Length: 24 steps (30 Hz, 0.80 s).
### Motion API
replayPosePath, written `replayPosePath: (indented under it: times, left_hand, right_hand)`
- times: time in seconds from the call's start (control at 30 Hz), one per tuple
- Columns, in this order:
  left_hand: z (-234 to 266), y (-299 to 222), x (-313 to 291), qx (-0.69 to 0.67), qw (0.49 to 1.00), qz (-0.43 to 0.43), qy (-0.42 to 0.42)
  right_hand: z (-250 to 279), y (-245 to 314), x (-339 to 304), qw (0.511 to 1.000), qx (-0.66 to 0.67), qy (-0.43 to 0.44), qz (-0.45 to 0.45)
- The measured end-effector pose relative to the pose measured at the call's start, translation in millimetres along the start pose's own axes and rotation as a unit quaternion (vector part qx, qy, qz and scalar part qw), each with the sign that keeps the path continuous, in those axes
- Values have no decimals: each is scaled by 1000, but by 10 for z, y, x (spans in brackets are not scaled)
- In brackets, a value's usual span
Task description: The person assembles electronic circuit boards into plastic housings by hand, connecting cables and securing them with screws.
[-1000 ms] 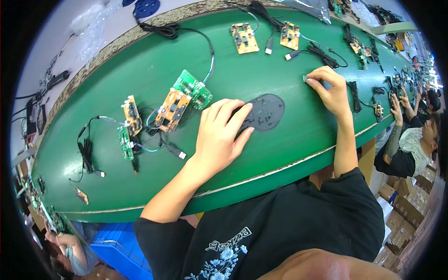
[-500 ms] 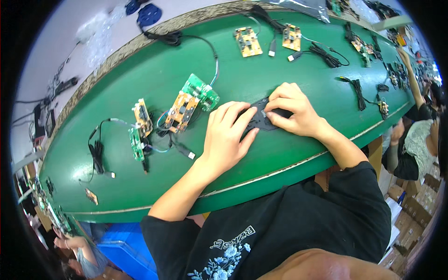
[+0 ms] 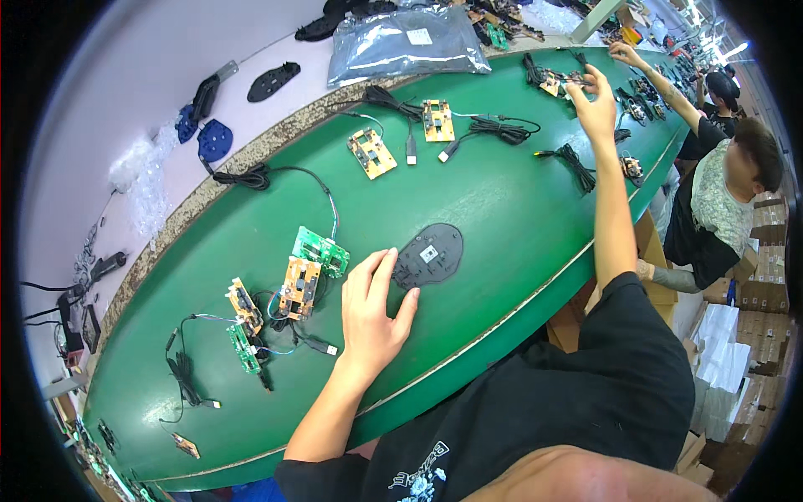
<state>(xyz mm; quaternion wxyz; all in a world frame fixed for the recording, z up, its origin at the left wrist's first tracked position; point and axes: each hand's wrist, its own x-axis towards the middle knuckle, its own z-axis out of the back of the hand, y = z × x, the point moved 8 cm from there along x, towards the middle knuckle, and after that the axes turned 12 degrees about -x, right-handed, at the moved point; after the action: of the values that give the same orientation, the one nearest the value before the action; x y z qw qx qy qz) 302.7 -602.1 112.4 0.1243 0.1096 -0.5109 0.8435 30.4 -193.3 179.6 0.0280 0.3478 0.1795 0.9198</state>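
A flat black rounded plastic base plate [image 3: 447, 247], shaped like the underside of a computer mouse, lies on the green table with a small pale square piece near its middle. My left hand [image 3: 372, 305] rests at its left edge, fingers and thumb spread. My right hand [image 3: 595, 105] is stretched out to the far right, thumb and fingers apart, beside an orange circuit board [image 3: 550, 86] with black cable; whether it touches the board I cannot tell. Left of my left hand lie a green circuit board [image 3: 322, 251] and an orange circuit board [image 3: 299, 289], wired together.
Two orange boards [image 3: 370, 154] with USB cables lie toward the back edge. Another wired board pair [image 3: 244, 347] is at the left. A coiled black cable [image 3: 577, 167] lies under my right forearm's level. Behind the table is a grey plastic bag [image 3: 410, 46]. Co-workers [image 3: 711, 201] sit at the right.
My right hand has left the black base plate and reached far right. My left hand has loosened and stays at the plate's edge. The view has swung to the right.
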Motion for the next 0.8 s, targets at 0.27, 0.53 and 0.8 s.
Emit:
replayPosePath:
  times: [0.27, 0.53, 0.8]
  left_hand:
    - [-14, 71, -31, -16, 1000, -10, -14]
    - [-30, 32, 14, -26, 999, -34, -11]
    - [181, -245, -122, -39, 985, -150, -76]
  right_hand:
    - [-272, -871, 708, 933, -28, 336, -125]
    - [1211, 375, 1733, 890, 353, 289, 24]
    - [1711, 2018, 1343, 791, 435, 383, 196]
